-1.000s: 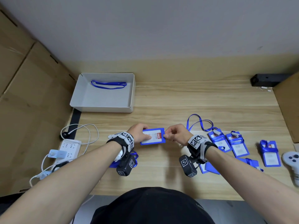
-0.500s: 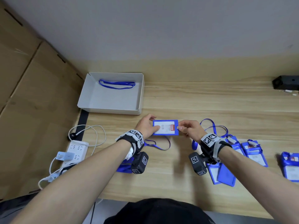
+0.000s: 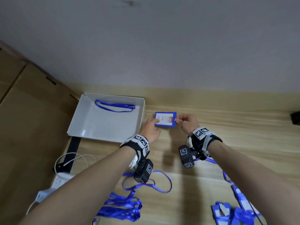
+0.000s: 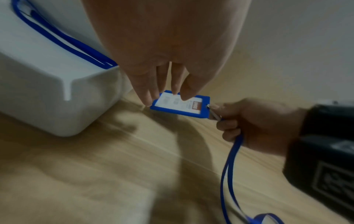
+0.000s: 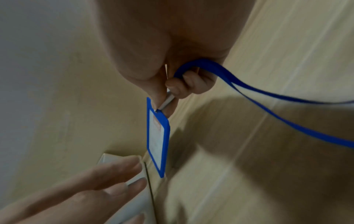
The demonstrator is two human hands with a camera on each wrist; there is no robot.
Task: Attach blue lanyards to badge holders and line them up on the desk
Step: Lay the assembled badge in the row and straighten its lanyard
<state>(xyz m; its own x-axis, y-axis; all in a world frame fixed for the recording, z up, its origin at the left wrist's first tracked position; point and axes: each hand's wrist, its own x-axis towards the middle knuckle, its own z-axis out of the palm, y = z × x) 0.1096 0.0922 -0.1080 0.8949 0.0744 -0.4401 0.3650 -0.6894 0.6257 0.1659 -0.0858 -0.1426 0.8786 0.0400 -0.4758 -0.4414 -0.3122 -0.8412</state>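
Pale wood counter (image 3: 219, 127) against a plain grey wall, cardboard to the left, a white tray (image 3: 103, 127) at far left with one blue lanyard in the tray (image 3: 115, 106) lying inside. Between the two hands, just right of the tray's right wall, a blue badge holder (image 3: 165, 119) held low over the counter, long axis running left to right, card face up. Left hand (image 3: 151, 129) at its left short end, fingers nearly straight and resting on the card window and frame, steadying rather than gripping, as the left wrist view shows. Right hand (image 3: 186, 123) at the opposite short end, thumb and forefinger clamped on a small metal clip (image 4: 214, 112) whose tip sits at the holder's slot; whether already latched through cannot be told. From that hand a blue lanyard (image 4: 228, 166) trailing near and right across the counter. Holder: rigid blue frame, white insert with a red patch near the clip end, grey print too blurred to read. Likely step: seating the clip, so the turning relation is clip against the right end, pushed leftward along the long axis against the left hand's bracing. Loose lanyards (image 3: 120, 207) bunched at the near edge; finished badges (image 3: 227, 211) blurred at near right.
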